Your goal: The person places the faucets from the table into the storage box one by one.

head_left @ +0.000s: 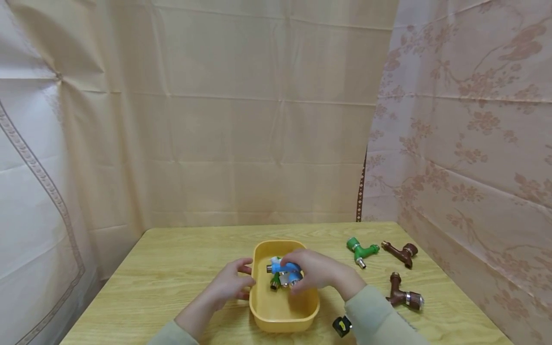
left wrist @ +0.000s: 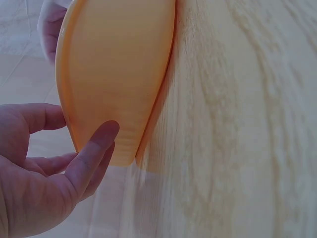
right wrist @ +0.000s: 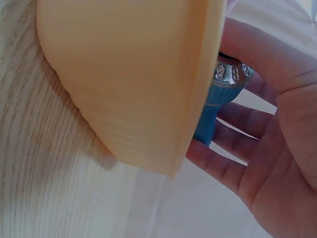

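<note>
A yellow plastic tub (head_left: 284,327) stands on the table, its outer wall (left wrist: 114,59) filling much of the left wrist view. My left hand (head_left: 230,286) is at its left side, fingers fairly straight and touching the outside near the rim. Inside the tub, my right hand (head_left: 320,270) grips a blue tap (head_left: 282,268) with a metal threaded end. The right wrist view shows the tap's blue body and silver collar (right wrist: 233,73) between thumb and fingers, partly hidden by the tub wall. Beneath the blue tap lies a green tap (head_left: 274,281) beside a whitish piece, both partly covered.
To the right on the wooden table (head_left: 181,268) lie a green tap (head_left: 361,251), a brown tap (head_left: 403,253) and a second brown tap (head_left: 400,296), partly behind the right sleeve. A black piece with a yellow mark (head_left: 341,326) lies near the right forearm. Curtains hang behind and beside.
</note>
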Motion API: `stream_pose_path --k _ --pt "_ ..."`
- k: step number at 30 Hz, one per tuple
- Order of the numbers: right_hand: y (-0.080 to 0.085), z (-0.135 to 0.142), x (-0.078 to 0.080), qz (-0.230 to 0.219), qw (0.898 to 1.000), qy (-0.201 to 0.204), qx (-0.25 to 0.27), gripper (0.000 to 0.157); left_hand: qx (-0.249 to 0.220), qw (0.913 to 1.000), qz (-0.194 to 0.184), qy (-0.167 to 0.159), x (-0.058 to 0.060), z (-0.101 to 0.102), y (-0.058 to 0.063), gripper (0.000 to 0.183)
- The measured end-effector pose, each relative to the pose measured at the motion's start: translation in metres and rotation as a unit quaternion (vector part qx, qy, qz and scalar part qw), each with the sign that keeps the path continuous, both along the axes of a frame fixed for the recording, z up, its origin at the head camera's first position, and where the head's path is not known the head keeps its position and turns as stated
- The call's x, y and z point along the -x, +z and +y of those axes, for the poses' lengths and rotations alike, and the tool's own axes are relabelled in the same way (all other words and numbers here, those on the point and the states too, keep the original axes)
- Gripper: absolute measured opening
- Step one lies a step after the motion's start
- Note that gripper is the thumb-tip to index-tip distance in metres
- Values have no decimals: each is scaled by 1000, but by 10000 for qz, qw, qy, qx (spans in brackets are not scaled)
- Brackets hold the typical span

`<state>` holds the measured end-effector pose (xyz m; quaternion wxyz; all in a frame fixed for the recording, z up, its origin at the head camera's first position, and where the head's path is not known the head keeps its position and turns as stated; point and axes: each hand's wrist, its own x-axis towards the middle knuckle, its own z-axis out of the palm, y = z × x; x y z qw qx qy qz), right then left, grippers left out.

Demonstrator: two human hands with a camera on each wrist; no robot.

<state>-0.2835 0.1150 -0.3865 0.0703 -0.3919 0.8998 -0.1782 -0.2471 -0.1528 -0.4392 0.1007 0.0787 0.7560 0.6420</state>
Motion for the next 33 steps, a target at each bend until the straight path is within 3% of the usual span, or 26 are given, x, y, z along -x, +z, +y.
stream_pose_path --k 18,33 --pt "2 5 -1 -244 9993 131 262 59 -46 10000 -5 -55 0 -1 1 75" --pt "8 24 2 -67 9984 -38 555 63 -84 9999 -84 -37 1 0 0 75"
